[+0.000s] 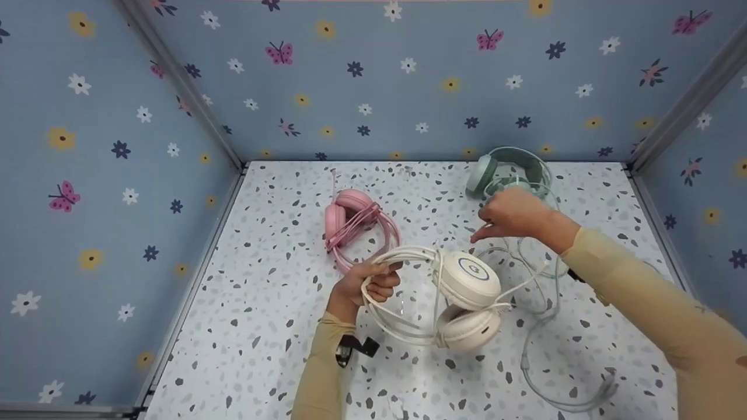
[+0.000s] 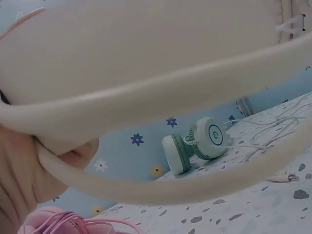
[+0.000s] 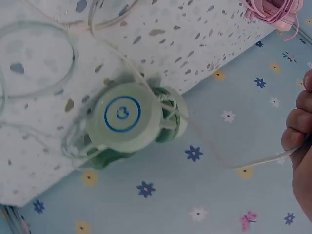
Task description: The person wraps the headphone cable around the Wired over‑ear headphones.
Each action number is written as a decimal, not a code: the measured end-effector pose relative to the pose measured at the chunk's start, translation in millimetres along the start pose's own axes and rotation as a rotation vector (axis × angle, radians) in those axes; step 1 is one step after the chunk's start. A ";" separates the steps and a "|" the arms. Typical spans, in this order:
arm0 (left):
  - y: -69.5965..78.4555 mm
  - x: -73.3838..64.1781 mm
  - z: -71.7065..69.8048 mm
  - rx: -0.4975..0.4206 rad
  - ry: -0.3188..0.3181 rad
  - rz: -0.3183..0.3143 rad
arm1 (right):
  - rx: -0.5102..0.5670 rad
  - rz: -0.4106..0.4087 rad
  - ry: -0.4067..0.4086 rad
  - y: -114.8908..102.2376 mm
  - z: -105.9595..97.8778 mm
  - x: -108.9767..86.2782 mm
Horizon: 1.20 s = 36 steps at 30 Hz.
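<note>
My left hand grips a pair of cream headphones by the headband and holds it up over the table, ear cups pointing right. Up close in the left wrist view, the cream headband crosses most of the picture. My right hand has its fingers curled round a thin pale cable, which trails out of the fist in the right wrist view. In the head view that hand overlaps the green headphones at the back right. Pink headphones, wrapped in their own cable, lie behind my left hand.
Loose pale cables loop across the right side of the speckled table, with a metal plug showing in the left wrist view. Flower-patterned panels stand at the back and both sides.
</note>
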<state>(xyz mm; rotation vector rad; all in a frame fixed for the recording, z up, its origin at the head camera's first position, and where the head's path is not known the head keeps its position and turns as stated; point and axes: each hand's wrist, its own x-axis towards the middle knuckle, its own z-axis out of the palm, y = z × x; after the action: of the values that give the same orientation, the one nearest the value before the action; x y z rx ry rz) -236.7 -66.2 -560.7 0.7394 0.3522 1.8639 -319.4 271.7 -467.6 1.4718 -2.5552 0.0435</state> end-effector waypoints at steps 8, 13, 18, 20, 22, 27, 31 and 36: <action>-3.0 25.2 5.7 0.366 0.269 -0.054 | -0.224 -0.118 -0.015 -19.6 -55.4 48.4; -10.8 27.7 0.5 0.459 0.464 -0.021 | -0.298 -0.100 -0.028 -30.6 -87.0 56.0; -3.1 16.8 3.2 0.493 0.637 0.039 | -0.303 -0.020 -0.041 -25.6 -104.7 43.9; 1.2 14.3 8.3 0.574 0.674 0.030 | -0.305 0.008 -0.029 -20.4 -108.5 36.5; 4.6 11.9 14.0 0.642 0.702 0.017 | -0.316 0.021 -0.012 -14.6 -111.9 28.2; 8.9 3.7 20.8 0.691 0.792 0.029 | -0.337 0.039 0.027 -4.9 -124.9 5.6; 9.6 -1.1 20.8 0.754 0.921 0.096 | -0.261 0.074 0.120 -14.1 -139.1 -13.4; 12.4 -4.1 17.2 0.738 1.022 0.279 | -0.162 0.118 0.188 -42.7 -149.7 -29.6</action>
<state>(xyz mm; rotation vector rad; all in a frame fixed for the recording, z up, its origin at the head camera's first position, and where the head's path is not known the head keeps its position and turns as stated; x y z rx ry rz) -233.8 -76.6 -542.0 0.2174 1.7187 2.2721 -245.7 293.4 -329.0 1.1980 -2.4278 -0.0076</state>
